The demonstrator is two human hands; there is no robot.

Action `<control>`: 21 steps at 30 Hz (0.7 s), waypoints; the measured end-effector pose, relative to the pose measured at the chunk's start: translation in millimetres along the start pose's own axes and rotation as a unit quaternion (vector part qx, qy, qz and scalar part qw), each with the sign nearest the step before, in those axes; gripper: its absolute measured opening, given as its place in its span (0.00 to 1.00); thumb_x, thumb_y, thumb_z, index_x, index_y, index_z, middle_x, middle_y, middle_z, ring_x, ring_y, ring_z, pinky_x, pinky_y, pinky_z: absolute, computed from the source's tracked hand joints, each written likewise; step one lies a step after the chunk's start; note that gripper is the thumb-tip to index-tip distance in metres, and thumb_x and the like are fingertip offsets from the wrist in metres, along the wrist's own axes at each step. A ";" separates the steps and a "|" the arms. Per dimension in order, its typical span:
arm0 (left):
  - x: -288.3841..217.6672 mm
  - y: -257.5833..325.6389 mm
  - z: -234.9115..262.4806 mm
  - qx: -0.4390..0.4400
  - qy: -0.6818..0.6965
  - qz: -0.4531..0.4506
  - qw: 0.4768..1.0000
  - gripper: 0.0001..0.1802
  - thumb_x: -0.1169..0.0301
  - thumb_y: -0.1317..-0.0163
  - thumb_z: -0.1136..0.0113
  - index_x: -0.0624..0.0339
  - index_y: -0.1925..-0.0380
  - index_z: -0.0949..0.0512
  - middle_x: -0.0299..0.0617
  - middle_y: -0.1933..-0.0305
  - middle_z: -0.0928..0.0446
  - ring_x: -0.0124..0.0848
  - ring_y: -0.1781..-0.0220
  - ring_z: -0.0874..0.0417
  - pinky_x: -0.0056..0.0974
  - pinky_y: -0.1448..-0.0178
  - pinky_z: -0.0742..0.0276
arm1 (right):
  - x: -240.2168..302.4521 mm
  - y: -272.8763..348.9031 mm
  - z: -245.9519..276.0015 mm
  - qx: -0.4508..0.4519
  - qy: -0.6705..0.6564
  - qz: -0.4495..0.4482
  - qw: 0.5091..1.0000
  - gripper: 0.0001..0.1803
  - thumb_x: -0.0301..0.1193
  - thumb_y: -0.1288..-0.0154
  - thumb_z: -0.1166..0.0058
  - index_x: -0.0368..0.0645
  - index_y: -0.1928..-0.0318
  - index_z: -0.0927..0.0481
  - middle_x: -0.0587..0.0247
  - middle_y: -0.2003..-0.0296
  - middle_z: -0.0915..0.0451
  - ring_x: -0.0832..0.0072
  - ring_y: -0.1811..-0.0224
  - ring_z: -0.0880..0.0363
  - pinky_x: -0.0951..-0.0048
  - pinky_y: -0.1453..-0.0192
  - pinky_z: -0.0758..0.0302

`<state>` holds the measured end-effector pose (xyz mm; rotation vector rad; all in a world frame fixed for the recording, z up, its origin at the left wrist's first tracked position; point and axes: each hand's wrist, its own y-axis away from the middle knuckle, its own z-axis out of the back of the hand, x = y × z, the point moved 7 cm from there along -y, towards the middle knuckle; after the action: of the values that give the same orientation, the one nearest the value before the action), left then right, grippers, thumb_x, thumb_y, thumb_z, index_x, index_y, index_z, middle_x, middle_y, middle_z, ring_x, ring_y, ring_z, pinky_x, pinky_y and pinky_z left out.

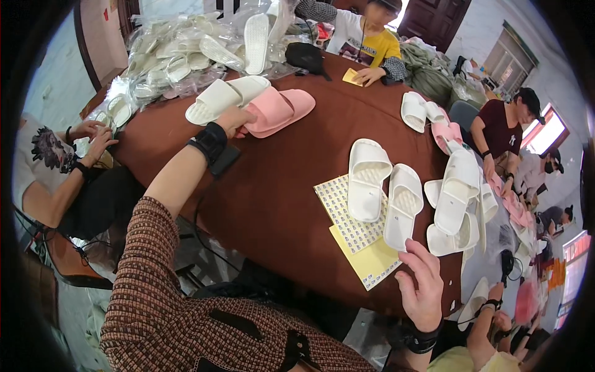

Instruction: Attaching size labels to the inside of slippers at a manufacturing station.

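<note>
At the far left of the table, my left hand [232, 120] has its fingers closed at the near end of a pink slipper [270, 113]. Another pink slipper [301, 104] lies against it, and a pair of white slippers [214, 102] rests just behind. My right hand [423, 286] is raised at the near right, thumb and fingers apart, holding nothing. Its fingertips come close to the heel of a white slipper [404, 208]; contact is unclear. Left of that lies a second white slipper [367, 180], partly over a sheet of small printed stickers [334, 201] and a yellow sheet [358, 257].
White slippers [457, 192] are piled at the right, with more white ones [414, 111] behind. Bagged slippers [170, 56] heap up at the back left. A dark phone-like object [225, 161] lies beneath my left wrist. Co-workers [508, 127] sit around the brown-covered table [279, 204].
</note>
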<state>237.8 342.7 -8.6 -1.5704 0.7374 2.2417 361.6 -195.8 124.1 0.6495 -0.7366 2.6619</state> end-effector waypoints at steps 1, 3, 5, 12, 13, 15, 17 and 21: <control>0.8 0.1 -2.1 0.003 -0.001 0.000 1.000 0.12 0.67 0.43 0.34 0.61 0.68 0.26 0.38 0.74 0.26 0.30 0.77 0.24 0.35 0.77 0.27 | 0.6 0.9 1.3 -0.004 0.005 0.009 1.000 0.20 0.18 0.49 0.37 0.37 0.51 0.19 0.51 0.44 0.23 0.52 0.47 0.25 0.58 0.42 0.28; -8.8 4.5 -10.0 0.036 0.125 -0.057 0.990 0.13 0.70 0.42 0.35 0.64 0.61 0.25 0.39 0.68 0.23 0.29 0.74 0.21 0.35 0.75 0.26 | 1.3 1.7 2.4 -0.009 0.009 0.015 1.000 0.20 0.18 0.49 0.37 0.37 0.52 0.19 0.51 0.44 0.23 0.52 0.47 0.25 0.58 0.42 0.28; -22.4 15.2 -12.4 0.043 0.132 -0.113 0.984 0.14 0.72 0.42 0.36 0.65 0.58 0.25 0.39 0.66 0.23 0.29 0.73 0.21 0.34 0.75 0.26 | 4.4 1.4 1.8 -0.006 0.014 0.031 0.999 0.21 0.18 0.49 0.37 0.37 0.51 0.20 0.51 0.44 0.23 0.52 0.47 0.25 0.58 0.42 0.28; -59.0 102.2 4.1 0.039 0.168 -0.150 0.974 0.19 0.78 0.43 0.39 0.68 0.50 0.28 0.43 0.56 0.22 0.30 0.61 0.18 0.34 0.61 0.21 | 6.9 -2.1 5.9 -0.015 -0.007 0.044 0.999 0.22 0.17 0.48 0.38 0.37 0.49 0.21 0.50 0.43 0.22 0.52 0.45 0.24 0.60 0.41 0.27; -64.4 118.8 2.9 0.050 0.165 -0.160 0.972 0.19 0.78 0.43 0.39 0.68 0.50 0.28 0.43 0.56 0.22 0.30 0.61 0.18 0.34 0.61 0.21 | 2.8 -4.9 6.3 -0.021 -0.047 0.036 0.998 0.22 0.17 0.47 0.39 0.36 0.48 0.21 0.49 0.43 0.22 0.53 0.44 0.23 0.62 0.41 0.27; -75.2 155.2 0.6 0.091 0.233 -0.187 0.950 0.19 0.78 0.42 0.39 0.67 0.49 0.29 0.43 0.52 0.22 0.29 0.54 0.18 0.33 0.50 0.21 | -6.9 -12.9 4.9 -0.029 -0.120 0.024 0.992 0.23 0.16 0.45 0.42 0.35 0.46 0.23 0.47 0.43 0.21 0.59 0.42 0.22 0.66 0.42 0.25; -78.8 188.6 -4.3 0.112 0.242 -0.187 0.945 0.19 0.78 0.41 0.39 0.67 0.50 0.28 0.42 0.52 0.22 0.29 0.52 0.18 0.34 0.47 0.22 | -25.1 -23.6 -7.2 -0.011 -0.234 -0.052 0.971 0.25 0.17 0.38 0.47 0.35 0.39 0.27 0.49 0.38 0.25 0.65 0.41 0.22 0.69 0.41 0.25; -80.6 231.4 -25.7 0.176 0.252 -0.189 0.933 0.17 0.78 0.40 0.38 0.65 0.51 0.28 0.39 0.54 0.21 0.27 0.50 0.19 0.34 0.46 0.22 | -38.4 -45.3 -34.3 -0.013 -0.419 -0.113 0.901 0.25 0.25 0.26 0.54 0.34 0.32 0.36 0.50 0.35 0.29 0.68 0.41 0.22 0.70 0.44 0.23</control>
<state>165.9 141.5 114.1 -1.9145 0.8216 1.3567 400.6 -146.2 97.1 1.7924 -0.8139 2.0845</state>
